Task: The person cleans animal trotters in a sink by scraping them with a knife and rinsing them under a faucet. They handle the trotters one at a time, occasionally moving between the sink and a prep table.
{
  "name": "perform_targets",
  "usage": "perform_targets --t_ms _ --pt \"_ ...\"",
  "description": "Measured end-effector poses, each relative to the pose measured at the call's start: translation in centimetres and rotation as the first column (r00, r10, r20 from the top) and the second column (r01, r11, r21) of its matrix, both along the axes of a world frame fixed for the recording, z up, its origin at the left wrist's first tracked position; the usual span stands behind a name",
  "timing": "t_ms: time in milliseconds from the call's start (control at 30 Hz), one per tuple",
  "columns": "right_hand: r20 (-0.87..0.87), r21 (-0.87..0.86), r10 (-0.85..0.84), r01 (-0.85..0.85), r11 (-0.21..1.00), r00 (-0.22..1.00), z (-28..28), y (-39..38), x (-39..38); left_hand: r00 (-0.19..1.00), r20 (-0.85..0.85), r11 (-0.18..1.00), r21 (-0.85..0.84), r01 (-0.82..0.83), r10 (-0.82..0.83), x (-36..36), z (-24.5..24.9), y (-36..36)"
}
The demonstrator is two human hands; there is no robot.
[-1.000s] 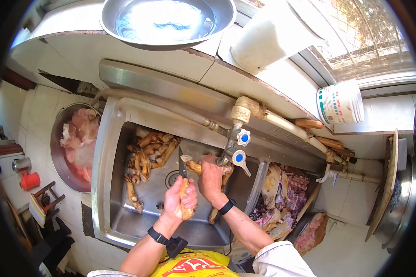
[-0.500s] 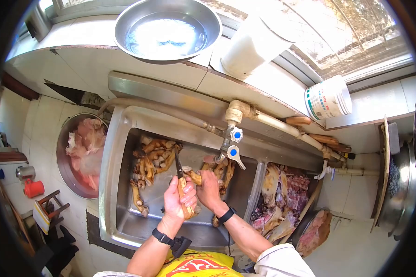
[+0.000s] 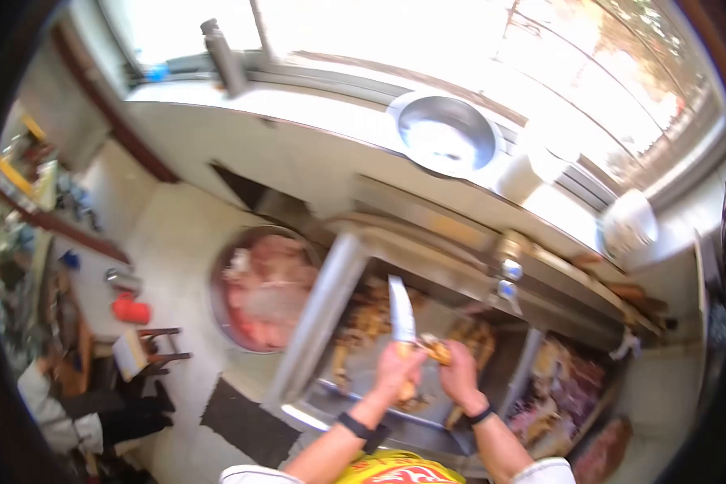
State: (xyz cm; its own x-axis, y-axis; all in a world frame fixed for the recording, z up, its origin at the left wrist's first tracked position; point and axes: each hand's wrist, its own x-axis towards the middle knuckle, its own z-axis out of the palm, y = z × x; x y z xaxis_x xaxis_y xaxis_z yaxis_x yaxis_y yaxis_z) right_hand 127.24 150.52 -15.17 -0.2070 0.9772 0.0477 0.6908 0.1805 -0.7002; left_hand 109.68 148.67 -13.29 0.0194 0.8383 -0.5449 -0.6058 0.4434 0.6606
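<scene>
My left hand point(image 3: 397, 373) is closed around the handle of a knife point(image 3: 401, 310), whose broad blade points up and away over the sink point(image 3: 336, 282). Just to its right, my right hand point(image 3: 458, 371) grips a yellowish-brown animal foot point(image 3: 436, 350), its end close to the knife's base. Whether blade and foot touch is too blurred to tell. More feet point(image 3: 369, 310) lie in the basin at the left, and others point(image 3: 480, 339) behind my right hand.
Left of the sink, a round metal basin point(image 3: 218, 302) holds pink meat. The right compartment holds meat pieces point(image 3: 569, 379). A metal bowl point(image 3: 444, 133) and a white bucket point(image 3: 631, 222) stand on the sill. A seated person point(image 3: 48, 403), a stool point(image 3: 165, 343) and a red mug point(image 3: 131, 308) are at left.
The view has swung left, bringing the seated person into sight. The knife blade now shows its broad, bright side. Both hands still hold their things, with the foot slightly farther from my left hand.
</scene>
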Motion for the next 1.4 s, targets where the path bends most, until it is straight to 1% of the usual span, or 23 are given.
perform_targets --t_ms 33,100,167,200,267,300,333,367,433,467,533,600,667,733,867,900,967,1033,1067,1133,1167,1233,1400 --pt "-0.045 0.017 0.027 -0.026 1.000 0.999 1.0 -0.3 -0.6 0.997 -0.075 0.999 0.033 0.035 -0.032 0.0 -1.0 -0.8" --pt "-0.021 -0.018 0.048 -0.049 0.999 0.999 1.2 -1.0 -1.1 0.984 -0.179 0.999 0.033 0.026 -0.020 -0.4 -1.5 -2.1" --pt "-0.003 -0.125 0.030 -0.030 0.992 1.000 0.1 -1.0 -0.8 0.964 -0.263 1.000 -0.011 0.023 -0.025 -1.2 -2.6 -3.7" --pt "0.057 -0.368 -0.014 0.034 0.929 0.998 -0.9 0.1 0.0 0.945 -0.315 0.994 -0.079 0.072 -0.094 -2.6 -3.4 -5.2" --pt "-0.003 -0.281 -0.087 0.082 0.956 0.996 -3.7 1.1 1.4 0.917 -0.383 0.992 -0.093 0.084 -0.114 -3.9 -4.3 -6.9" --pt "-0.017 -0.269 -0.070 0.063 0.961 0.997 -4.8 2.1 1.9 0.855 -0.475 0.975 -0.168 0.145 -0.209 -4.5 -4.0 -7.6" --pt "-0.226 -0.497 -0.217 0.079 0.864 0.950 -5.8 3.3 2.4 0.776 -0.551 0.948 -0.252 0.194 -0.306 -5.0 -3.8 -8.3" --pt "-0.372 -0.698 -0.394 0.027 0.715 0.840 -6.5 4.1 2.8 0.774 -0.562 0.952 -0.246 0.181 -0.292 -5.4 -3.8 -9.1" --pt "-0.427 -0.690 -0.398 -0.008 0.724 0.812 -7.9 5.7 3.4 0.686 -0.624 0.925 -0.303 0.229 -0.374 -6.3 -4.0 -10.4" --pt "-0.466 -0.689 -0.416 -0.025 0.724 0.781 -8.3 6.3 3.4 0.683 -0.633 0.929 -0.299 0.218 -0.364 -6.6 -4.9 -11.5" --pt "-0.482 -0.673 -0.438 -0.001 0.740 0.759 -8.4 7.7 3.3 0.840 -0.420 0.937 -0.215 0.275 -0.343 -7.3 -6.3 -13.0" --pt "-0.383 -0.695 -0.507 0.121 0.709 0.772 -8.2 9.0 3.3 0.846 -0.423 0.942 -0.227 0.249 -0.325 -7.3 -2.8 -13.5" --pt "-0.403 -0.671 -0.501 0.125 0.731 0.766 -8.8 9.5 3.5 0.691 -0.589 0.907 -0.296 0.298 -0.419 -7.5 -2.1 -13.8" --pt "-0.480 -0.671 -0.542 0.109 0.733 0.690 -9.4 9.9 3.4 0.676 -0.601 0.904 -0.294 0.310 -0.427 -7.7 -5.1 -14.1" --pt "-0.490 -0.682 -0.493 0.036 0.730 0.719 -8.5 10.1 3.4 0.618 -0.687 0.923 -0.257 0.286 -0.383 -7.5 -6.2 -14.1" --pt "-0.476 -0.686 -0.471 0.021 0.727 0.743 -9.0 10.3 3.7 0.620 -0.687 0.925 -0.258 0.279 -0.379 -7.6 -6.1 -13.7" --pt "-0.458 -0.693 -0.441 0.000 0.721 0.772 -10.3 10.5 4.6 0.735 -0.553 0.919 -0.257 0.297 -0.392 -7.5 -5.0 -13.1" --pt "-0.576 -0.683 -0.500 -0.044 0.729 0.647 -12.2 11.1 4.9 0.738 -0.550 0.919 -0.271 0.286 -0.392 -7.3 -5.2 -12.8" --pt "-0.574 -0.684 -0.496 -0.048 0.728 0.652 -10.7 10.9 4.3 0.737 -0.545 0.915 -0.285 0.285 -0.399 -7.1 -5.4 -12.7" --pt "-0.522 -0.769 -0.584 -0.046 0.638 0.621 -7.5 10.3 3.3 0.734 -0.547 0.913 -0.287 0.289 -0.404 -7.0 -5.9 -12.7" --pt "-0.518 -0.771 -0.585 -0.045 0.635 0.624 -8.3 10.3 3.6 0.727 -0.550 0.910 -0.288 0.298 -0.412 -6.9 -6.1 -12.7" --pt "-0.623 -0.736 -0.552 -0.176 0.653 0.554 -9.5 10.4 3.8 0.721 -0.556 0.909 -0.297 0.291 -0.413 -6.7 -6.5 -12.8" --pt "-0.605 -0.741 -0.538 -0.167 0.651 0.587 -9.1 10.3 3.4 0.718 -0.552 0.902 -0.326 0.282 -0.424 -6.5 -7.5 -13.0"
